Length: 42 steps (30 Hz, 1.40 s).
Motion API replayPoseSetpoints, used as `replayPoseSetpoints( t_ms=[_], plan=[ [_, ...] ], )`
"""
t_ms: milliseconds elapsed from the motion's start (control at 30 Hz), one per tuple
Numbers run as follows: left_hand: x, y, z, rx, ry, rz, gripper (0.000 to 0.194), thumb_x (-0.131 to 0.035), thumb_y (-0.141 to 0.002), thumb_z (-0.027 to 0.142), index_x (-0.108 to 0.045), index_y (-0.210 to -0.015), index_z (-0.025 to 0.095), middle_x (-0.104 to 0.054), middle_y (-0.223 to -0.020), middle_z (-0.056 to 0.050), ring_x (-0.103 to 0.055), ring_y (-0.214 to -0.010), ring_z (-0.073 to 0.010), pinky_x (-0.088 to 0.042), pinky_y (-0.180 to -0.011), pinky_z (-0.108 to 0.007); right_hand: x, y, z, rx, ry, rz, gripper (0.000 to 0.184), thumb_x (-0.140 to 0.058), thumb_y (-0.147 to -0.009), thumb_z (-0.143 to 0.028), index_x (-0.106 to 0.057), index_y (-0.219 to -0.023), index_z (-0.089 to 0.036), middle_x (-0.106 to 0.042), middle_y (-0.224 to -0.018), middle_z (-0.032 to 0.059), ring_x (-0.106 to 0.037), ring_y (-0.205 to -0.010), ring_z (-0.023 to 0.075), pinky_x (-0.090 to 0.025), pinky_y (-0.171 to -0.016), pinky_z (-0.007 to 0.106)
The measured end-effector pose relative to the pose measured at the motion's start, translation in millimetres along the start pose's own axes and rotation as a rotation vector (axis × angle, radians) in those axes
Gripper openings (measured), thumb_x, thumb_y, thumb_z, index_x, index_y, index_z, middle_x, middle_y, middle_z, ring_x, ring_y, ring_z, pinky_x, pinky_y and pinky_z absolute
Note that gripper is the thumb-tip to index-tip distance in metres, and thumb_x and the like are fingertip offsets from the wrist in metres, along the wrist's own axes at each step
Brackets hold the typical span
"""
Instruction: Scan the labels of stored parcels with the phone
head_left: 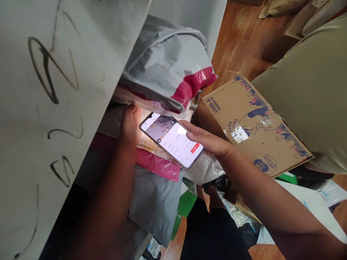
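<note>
Center frame, right hand (208, 141) holds a phone (172, 140) flat, screen up and lit, some app page with a red button showing; text too small to read. Grip: fingers closed along the phone's right edge, thumb over the top corner, so it's pinching the phone. Left hand (130, 122) is pushed in under a stack of parcels on the left, just beside the phone's left end. Its grip is curled against a clear-wrapped parcel (151, 106); cannot tell whether it actually clamps it, fingers are hidden. Bright glow between phone and parcel, probably the phone's light on the wrap.

Above that: a grey poly mailer (165, 61) with a red flap (193, 85). Below the phone: a pink mailer (159, 164), another grey bag (155, 202), a white bag (204, 168). Far left, a white shelf panel (54, 108) with black marker scrawls. Right, a cardboard box (255, 126) with printed cartoon art and tape, tucked against the person's olive shirt (311, 90). Wooden floor (238, 39) at the top.

Judgement on doing this well: keep the phone parallel to the parcel face and steady, left hand flattening the wrap so glare and creases don't hide the label; watch that the box under the arm doesn't slide.
</note>
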<state>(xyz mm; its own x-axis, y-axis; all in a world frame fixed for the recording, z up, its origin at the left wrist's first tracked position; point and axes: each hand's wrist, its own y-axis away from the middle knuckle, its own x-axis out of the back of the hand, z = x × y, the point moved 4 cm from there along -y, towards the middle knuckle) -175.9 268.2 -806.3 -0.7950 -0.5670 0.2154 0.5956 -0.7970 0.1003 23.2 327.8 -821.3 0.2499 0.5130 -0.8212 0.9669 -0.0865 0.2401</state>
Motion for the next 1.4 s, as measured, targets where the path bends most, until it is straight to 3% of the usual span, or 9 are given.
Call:
replayPoseSetpoints(
  t_ms=[67, 233, 533, 900, 1267, 1400],
  plan=[
    [-5.0, 1.0, 4.4, 0.043, 0.101, -0.050, 0.055, -0.021, -0.085, 0.042, -0.056, -0.123, 0.022, -0.066, -0.117, -0.006, -0.052, -0.130, -0.0206, -0.041, -0.114, -0.039, -0.5, -0.5, -0.8, 0.007, 0.023, 0.003, 0.055, -0.081, -0.075, -0.048, -0.064, -0.121, -0.022, -0.075, -0.095, -0.0025, -0.070, -0.075, 0.0105, -0.056, -0.064, 0.018],
    [-8.7, 0.9, 11.1, 0.062, 0.226, -0.022, 0.049, -0.034, -0.080, 0.043, -0.059, -0.118, 0.025, -0.066, -0.117, -0.005, -0.050, -0.132, -0.0217, -0.037, -0.119, -0.038, 3.5, -2.6, 2.7, 0.011, 0.064, -0.017, 0.053, -0.077, -0.080, -0.049, -0.062, -0.124, -0.023, -0.074, -0.098, -0.0024, -0.070, -0.080, 0.0103, -0.055, -0.068, 0.017],
    [-9.6, 3.1, 1.7, 0.021, 0.553, -0.011, 0.033, -0.046, -0.082, 0.031, -0.063, -0.109, 0.024, -0.069, -0.114, -0.003, -0.047, -0.136, -0.0207, -0.034, -0.120, -0.035, 9.3, -3.8, 5.7, -0.039, 0.038, -0.033, 0.062, -0.077, -0.079, -0.051, -0.053, -0.130, -0.025, -0.073, -0.104, 0.0002, -0.068, -0.079, 0.0100, -0.054, -0.067, 0.017],
    [-9.3, 1.4, -1.3, 0.050, 0.594, 0.027, 0.029, -0.049, -0.080, 0.027, -0.061, -0.105, 0.022, -0.068, -0.110, -0.003, -0.051, -0.133, -0.0223, -0.036, -0.120, -0.040, 11.2, -3.5, 2.5, -0.060, 0.033, -0.022, 0.065, -0.076, -0.079, -0.054, -0.050, -0.132, -0.025, -0.074, -0.105, 0.0022, -0.069, -0.076, 0.0123, -0.055, -0.064, 0.020],
    [-3.2, 2.0, -9.9, 0.091, 0.458, 0.231, 0.022, -0.047, -0.079, 0.024, -0.060, -0.096, 0.021, -0.069, -0.106, -0.004, -0.047, -0.137, -0.0240, -0.035, -0.122, -0.040, 13.4, -8.1, 3.6, -0.084, 0.059, -0.008, 0.067, -0.076, -0.076, -0.057, -0.049, -0.129, -0.024, -0.075, -0.102, 0.0034, -0.071, -0.071, 0.0150, -0.059, -0.063, 0.025],
    [-3.8, 3.5, -12.2, 0.092, 0.455, 0.180, 0.024, -0.050, -0.080, 0.028, -0.060, -0.100, 0.019, -0.070, -0.107, -0.003, -0.049, -0.135, -0.0252, -0.034, -0.122, -0.041, 13.6, -8.1, 2.9, -0.094, 0.063, -0.026, 0.069, -0.073, -0.078, -0.058, -0.046, -0.133, -0.025, -0.075, -0.107, 0.0048, -0.074, -0.075, 0.0176, -0.060, -0.063, 0.027]
  ],
)
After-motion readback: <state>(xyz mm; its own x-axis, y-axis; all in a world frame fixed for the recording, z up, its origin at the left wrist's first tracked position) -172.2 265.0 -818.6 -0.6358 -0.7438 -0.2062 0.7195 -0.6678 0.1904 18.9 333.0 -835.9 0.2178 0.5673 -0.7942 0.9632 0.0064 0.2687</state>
